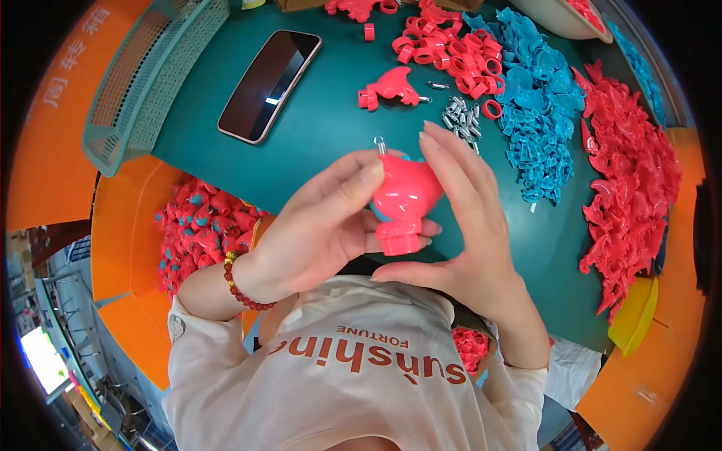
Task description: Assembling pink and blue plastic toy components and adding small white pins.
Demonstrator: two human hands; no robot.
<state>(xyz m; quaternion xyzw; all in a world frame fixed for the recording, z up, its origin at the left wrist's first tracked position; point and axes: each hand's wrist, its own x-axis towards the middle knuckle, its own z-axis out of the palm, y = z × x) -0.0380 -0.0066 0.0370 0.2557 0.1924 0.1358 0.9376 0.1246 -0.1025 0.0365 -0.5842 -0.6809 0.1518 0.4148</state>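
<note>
My left hand (320, 225) is closed on a glossy red plastic toy part (408, 192), its thumb on the part's upper left edge. A small metal spring (380, 146) sticks up from the top of that part, and a bit of blue shows behind the red shell. Curved around the part's right side, my right hand (481, 233) has its fingers and thumb spread apart; whether a fingertip touches the part is hard to see. Beyond my hands lies another red part (389, 89) with a spring at its tip, beside a small heap of loose springs (462, 120).
Red rings (459, 56), blue plastic pieces (538, 113) and red shells (632, 180) lie in piles on the green table (226, 173). A phone (269, 86) and a pale green basket (135, 98) are at the left. Red-and-blue parts (203, 233) fill a container below.
</note>
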